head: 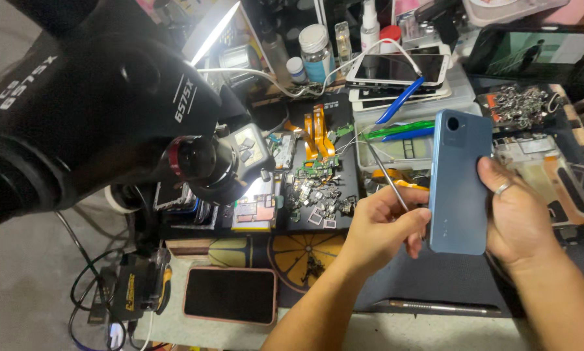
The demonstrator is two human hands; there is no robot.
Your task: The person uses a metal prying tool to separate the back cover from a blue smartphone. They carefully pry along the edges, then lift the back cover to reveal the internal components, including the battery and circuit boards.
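Note:
A light blue phone (pixel 458 179) stands upright with its back and camera facing me. My right hand (pixel 516 218) grips its right edge, a ring on one finger. My left hand (pixel 383 224) is at the phone's lower left edge and pinches a thin metal pry tool (pixel 388 175) that slants up to the left. The tool's lower end sits against the phone's side, where my fingers hide the contact.
A large black microscope (pixel 110 110) fills the left. Under it a dark mat (pixel 318 195) carries circuit boards, orange flex cables and several small parts. A phone in a pink case (pixel 230 294) lies face up near the front edge. Stacked phones, bottles and blue and green pry tools crowd the back.

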